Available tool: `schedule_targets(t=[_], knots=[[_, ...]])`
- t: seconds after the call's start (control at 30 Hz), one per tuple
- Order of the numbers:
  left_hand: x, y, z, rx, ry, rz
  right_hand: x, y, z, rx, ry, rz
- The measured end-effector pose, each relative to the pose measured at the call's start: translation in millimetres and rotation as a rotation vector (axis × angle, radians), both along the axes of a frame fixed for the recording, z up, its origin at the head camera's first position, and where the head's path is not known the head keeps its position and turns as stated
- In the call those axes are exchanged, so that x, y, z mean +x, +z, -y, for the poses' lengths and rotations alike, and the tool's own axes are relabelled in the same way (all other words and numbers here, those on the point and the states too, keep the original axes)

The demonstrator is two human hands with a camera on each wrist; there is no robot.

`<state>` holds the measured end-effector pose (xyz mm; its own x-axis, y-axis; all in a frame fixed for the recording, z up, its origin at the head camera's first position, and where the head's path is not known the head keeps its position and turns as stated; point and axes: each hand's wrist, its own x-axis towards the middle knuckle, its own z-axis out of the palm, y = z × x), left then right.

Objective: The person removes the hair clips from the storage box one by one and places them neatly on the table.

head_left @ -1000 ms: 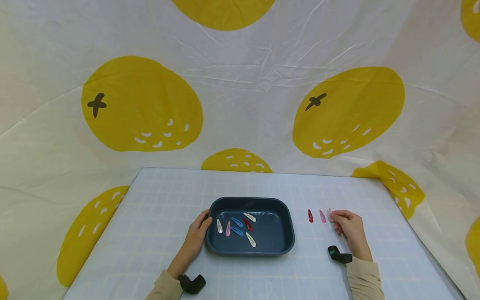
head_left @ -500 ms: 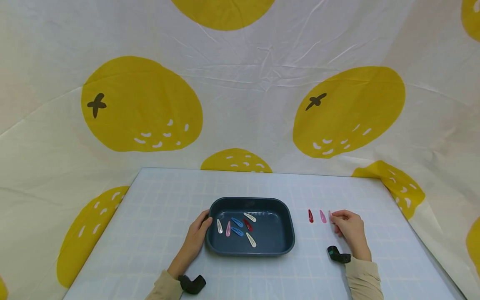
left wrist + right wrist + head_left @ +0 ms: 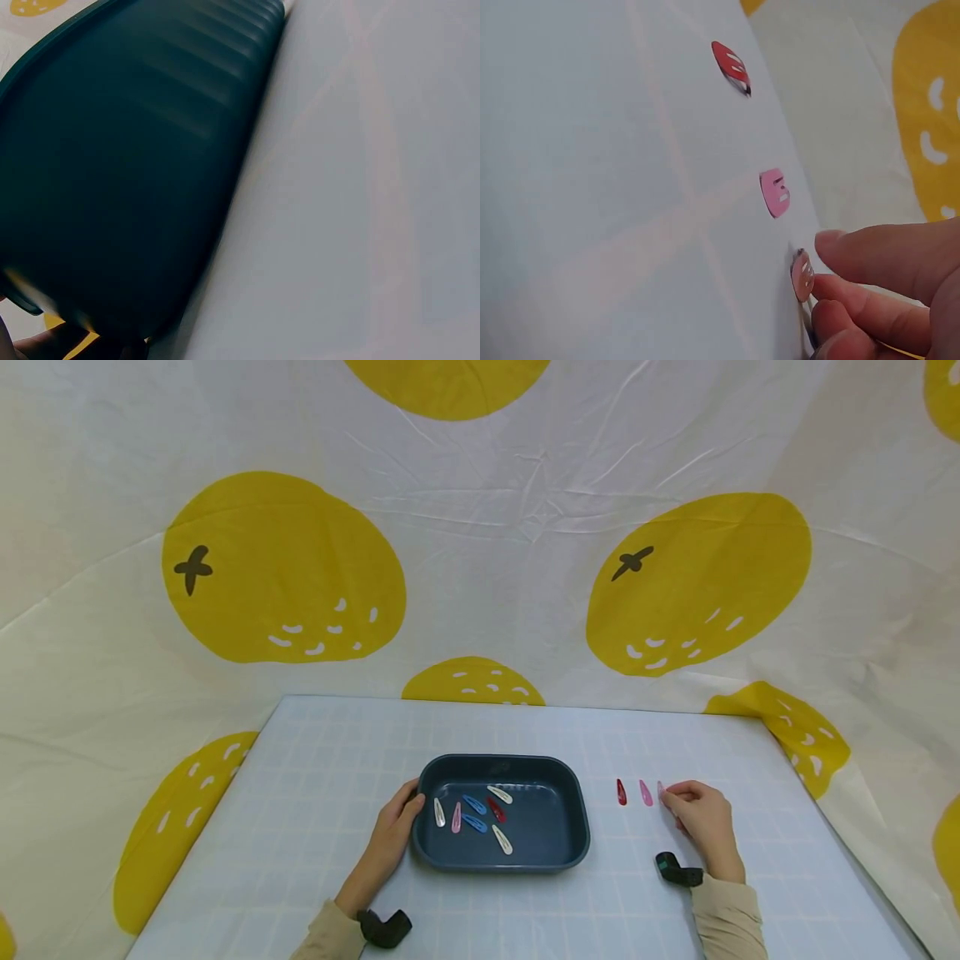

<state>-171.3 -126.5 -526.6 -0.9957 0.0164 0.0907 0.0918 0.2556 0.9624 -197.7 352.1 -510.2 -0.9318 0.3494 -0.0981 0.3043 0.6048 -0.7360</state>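
Three kinds of colour are making up a row on the right of the pale checked surface (image 3: 525, 914): from left to right, a red snap clip (image 3: 621, 792), a pink snap clip (image 3: 646, 792) and, nearest the person's right hand (image 3: 701, 822), a pale pink snap clip (image 3: 802, 276). The right hand is pinching this last clip, its fingers curling together at the clip's right side; how firmly they are pressing, I cannot tell. The left hand (image 3: 396, 818) is clamping the left wall of a dark blue tray (image 3: 540, 835) standing beside the row.

The step in hand seems to be handling the pale pink clip at the row's end; whether it is being set down or picked up is not showing. The next move probably calls for a light fingertip touch, keeping the pink neighbour undisturbed.

Up close, the pale pink clip is looking small, slim and slotted, its narrow end partly hiding among the fingers. Inside the tray, seven more are lying loosely: two blue clips (image 3: 474, 823), three whitish clips (image 3: 502, 839), another red clip (image 3: 496, 810) and another pink clip (image 3: 456, 817).
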Motion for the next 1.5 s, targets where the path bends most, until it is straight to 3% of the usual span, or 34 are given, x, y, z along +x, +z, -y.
schedule_targets(t=[0.2,0.63,1.5], knots=[[-2.5,-9.0,2.2,-0.01,0.013,-0.027,-0.9,-4.3,-2.2,-0.035,-0.04,-0.032],[-1.8,-8.1,3.3,-0.005,0.009,0.002,-1.3,-4.4,0.1,-0.04,-0.049,-0.049],[-3.4,-10.1,2.4,-0.014,0.006,-0.01,-1.1,-11.0,-6.6,-0.103,-0.082,-0.066]])
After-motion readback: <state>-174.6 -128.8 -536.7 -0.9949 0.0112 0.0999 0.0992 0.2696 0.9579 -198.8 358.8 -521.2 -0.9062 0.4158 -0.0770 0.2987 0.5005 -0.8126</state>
